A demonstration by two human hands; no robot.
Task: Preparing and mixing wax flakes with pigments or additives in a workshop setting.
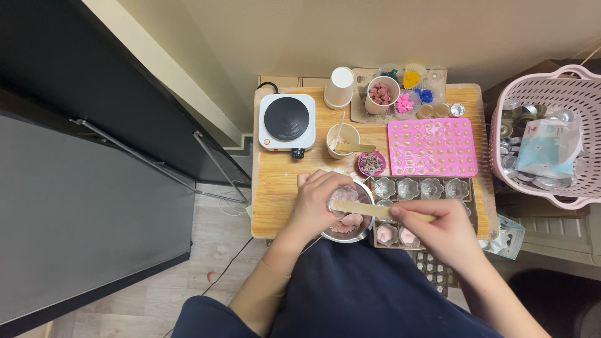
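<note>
Two hands over a small wooden desk (275, 188), seen from above. Left hand (316, 203) has its grip wrapped around one small clear glass cup (343, 197), held over one metal bowl (354, 228) at the desk's near edge. Bowl has pink lumps in it. Right hand (441, 228) has its grip pinched narrow on one flat wooden stick (369, 209); the stick's far end lies across the cup's mouth. Cannot tell if the stick tip touches what is in the cup.

Just right of the bowl: one tray (466, 203) of clear flower-shaped cups, four visible in the far row, two nearer ones filled pink, others hidden under the right hand. Behind the tray, one pink silicone mould sheet (432, 147) with many small cavities, too many to count. One small pink dish (372, 163) of dark bits sits between bowl and mould sheet.

Far side of desk: one white hotplate (287, 121) with black round top, one white paper cup (339, 87), one cream cup (343, 139) with two sticks in it, one pale cup of reddish-pink pieces (382, 94). Beside that, small heaps of coloured pieces: one yellow, one blue, one bright pink, one dark green. Three small round tins next to them, near the desk's right side.

One pink plastic basket (551, 94) stands off the desk to the right, holding a pale blue pack and shiny cups, count unclear. Dark blue lap below.
</note>
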